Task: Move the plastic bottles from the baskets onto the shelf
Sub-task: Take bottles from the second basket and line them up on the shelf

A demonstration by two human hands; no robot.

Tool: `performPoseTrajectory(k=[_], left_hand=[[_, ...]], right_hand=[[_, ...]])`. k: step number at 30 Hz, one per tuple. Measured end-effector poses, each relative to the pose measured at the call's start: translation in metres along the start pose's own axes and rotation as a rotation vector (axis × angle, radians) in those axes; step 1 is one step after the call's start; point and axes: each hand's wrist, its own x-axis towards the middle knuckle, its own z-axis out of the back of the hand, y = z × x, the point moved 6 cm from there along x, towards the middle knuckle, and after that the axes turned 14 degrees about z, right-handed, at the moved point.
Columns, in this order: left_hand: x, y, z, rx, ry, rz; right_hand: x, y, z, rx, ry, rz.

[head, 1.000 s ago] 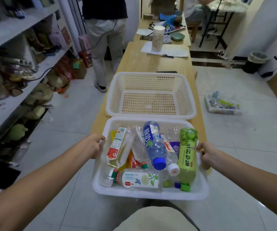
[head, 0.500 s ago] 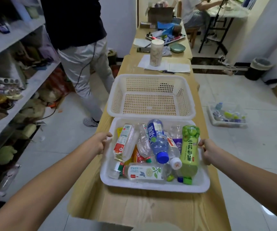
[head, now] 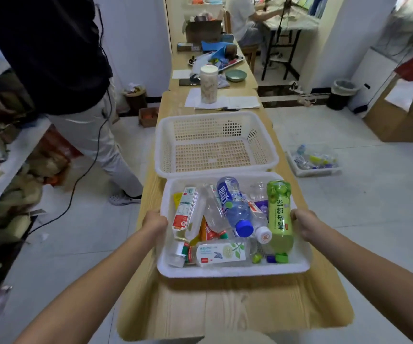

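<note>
While the loaded basket (head: 232,272) is gripped by its two side rims, several hazards may be inferred. Inside it the plastic bottles (head: 221,253) are heaped loosely, laid crosswise over one another. If one side were raised above the other, the green bottle (head: 280,217) or the blue-capped bottle (head: 235,207) would probably be rolled over the low wall. The far rim lies just beside the empty basket (head: 161,145), which could be shoved along the tabletop (head: 225,311) by a forward push. The shelf (head: 14,155) stands to the left. A standing person (head: 59,70) is placed between it and the tabletop, so a carry could be obstructed.

The left hand (head: 154,223) is curled over the left rim and the right hand (head: 303,223) over the right rim. Both forearms are extended forward at a similar height. Whether the basket is fully rested on the tabletop cannot be told.
</note>
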Motion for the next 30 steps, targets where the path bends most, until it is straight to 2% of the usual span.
performPoseTrajectory(k=[2, 4, 6, 7, 8, 10, 11, 12, 14, 17, 20, 24, 30], left_hand=[[-0.002, 0.003, 0.002, 0.073, -0.026, -0.041], [-0.009, 0.000, 0.002, 0.271, -0.084, -0.142], [-0.019, -0.005, 0.003, 0.488, -0.244, -0.349], [-0.025, -0.010, 0.002, 0.593, -0.342, -0.525], [-0.033, -0.015, -0.002, 0.743, -0.417, -0.729], [-0.042, -0.018, -0.019, 1.059, -0.489, -1.091], [-0.044, -0.018, -0.024, 1.155, -0.525, -1.194], [-0.044, -0.020, -0.027, 1.228, -0.574, -1.250], [-0.046, -0.026, -0.030, 1.318, -0.604, -1.333], [-0.044, -0.031, -0.034, 1.451, -0.569, -1.431], [-0.040, -0.033, -0.039, 1.552, -0.520, -1.500], [-0.049, -0.038, -0.041, 1.590, -0.516, -1.562], [-0.049, -0.042, -0.052, 1.762, -0.412, -1.586]], right_hand=[[-0.004, -0.005, 0.004, -0.020, -0.020, 0.012], [-0.007, -0.010, 0.007, -0.108, -0.036, 0.033], [-0.011, -0.008, 0.008, -0.353, -0.058, 0.158], [-0.013, -0.001, 0.008, -0.533, -0.066, 0.312], [-0.016, 0.010, 0.004, -0.741, -0.066, 0.547], [-0.027, 0.031, -0.012, -1.153, -0.008, 1.131], [-0.031, 0.035, -0.021, -1.364, 0.070, 1.340], [-0.031, 0.032, -0.029, -1.602, 0.199, 1.431], [-0.022, 0.019, -0.039, -1.922, 0.440, 1.396], [-0.007, 0.013, -0.050, -2.082, 0.634, 1.264], [-0.004, 0.014, -0.055, -2.100, 0.684, 1.301], [-0.002, 0.014, -0.050, -2.053, 0.663, 1.369], [-0.013, 0.015, -0.051, -2.067, 0.627, 1.334]])
